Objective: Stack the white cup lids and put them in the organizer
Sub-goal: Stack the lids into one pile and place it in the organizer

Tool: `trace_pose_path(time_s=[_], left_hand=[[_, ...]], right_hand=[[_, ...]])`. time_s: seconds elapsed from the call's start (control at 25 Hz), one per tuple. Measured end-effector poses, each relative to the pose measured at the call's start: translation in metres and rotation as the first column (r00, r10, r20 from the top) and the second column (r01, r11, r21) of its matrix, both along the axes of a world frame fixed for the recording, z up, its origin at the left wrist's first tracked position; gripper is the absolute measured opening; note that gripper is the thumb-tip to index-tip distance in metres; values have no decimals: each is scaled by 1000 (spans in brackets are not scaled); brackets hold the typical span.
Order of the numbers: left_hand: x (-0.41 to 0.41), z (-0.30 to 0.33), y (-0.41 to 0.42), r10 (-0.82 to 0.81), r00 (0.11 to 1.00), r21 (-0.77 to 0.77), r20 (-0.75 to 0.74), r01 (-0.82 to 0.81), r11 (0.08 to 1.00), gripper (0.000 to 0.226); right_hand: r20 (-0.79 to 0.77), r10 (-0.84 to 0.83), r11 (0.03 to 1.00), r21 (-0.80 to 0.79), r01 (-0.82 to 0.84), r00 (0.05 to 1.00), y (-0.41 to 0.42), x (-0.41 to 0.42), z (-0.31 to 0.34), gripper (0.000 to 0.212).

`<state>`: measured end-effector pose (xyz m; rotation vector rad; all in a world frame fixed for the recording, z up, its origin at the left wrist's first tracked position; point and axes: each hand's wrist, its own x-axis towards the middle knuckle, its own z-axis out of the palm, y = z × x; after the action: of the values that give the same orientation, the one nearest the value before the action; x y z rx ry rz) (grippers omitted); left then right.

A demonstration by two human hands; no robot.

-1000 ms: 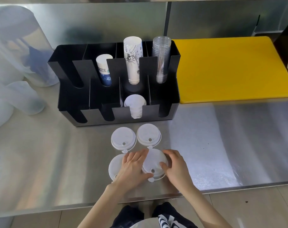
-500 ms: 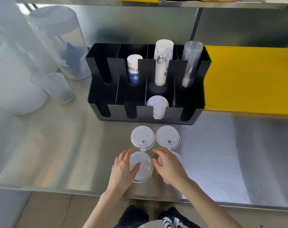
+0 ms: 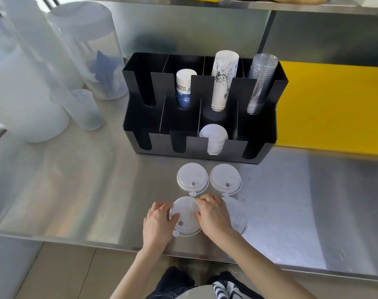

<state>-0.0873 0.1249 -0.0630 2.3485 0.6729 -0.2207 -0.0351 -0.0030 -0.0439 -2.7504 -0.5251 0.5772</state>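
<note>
Far left: translucent plastic containers [image 3: 82,50] are standing on the steel counter [image 3: 76,186], a small clear measuring cup [image 3: 84,110] sitting in front of them.

Left hand [image 3: 159,225] is gripping the near-left white lid [image 3: 185,215] by its left edge, thumb lying on top, fingers curled round the rim. Right hand [image 3: 214,214] is holding the same lid from its right side, fingertips pressing on the top surface. Can't tell whether this lid is lifting off the counter or lying flat. Its pull tab is pointing toward the person.

Behind it, two more white lids are lying flat side by side, well clear of both hands: back-left lid [image 3: 192,178] and back-right lid [image 3: 225,179]. A fourth lid [image 3: 236,214] is lying partly under the right hand, just right of the gripped one.

Black organizer [image 3: 259,128] is sitting behind the lids. Front row, third slot is already holding a stack of white lids [image 3: 214,140]. Back row is holding a blue-and-white paper cup stack [image 3: 185,89], a printed white paper cup stack [image 3: 223,79], and a clear plastic cup stack [image 3: 260,83].

Right: yellow cutting board [image 3: 334,104] is lying beside the organizer, touching or nearly so.
</note>
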Motion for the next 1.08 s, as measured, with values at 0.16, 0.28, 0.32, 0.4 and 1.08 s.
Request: trace_pose_path(time_s=[0.16,0.28,0.32,0.4,1.08], left_hand=[[-2,0,-5,109,990,-76,85,-102,992,27],[-1,1,-9,187,977,-124,106,-174,977,26],[-1,2,-10,206,973,-134,106,-192,972,26],[-2,2,-11,243,964,-151,110,-226,962,27],[-4,20,-5,420,907,-513,23,-350,784,8]], right_hand=[[47,-44,996,81,40,998,-3,-3,-5,40],[78,-67,992,115,57,995,-4,-2,-7,37],[87,-70,991,122,59,994,-4,-1,-8,36],[95,-74,989,137,61,993,-3,-1,-7,35],[-266,-223,772,539,337,938,-13,13,14,26]])
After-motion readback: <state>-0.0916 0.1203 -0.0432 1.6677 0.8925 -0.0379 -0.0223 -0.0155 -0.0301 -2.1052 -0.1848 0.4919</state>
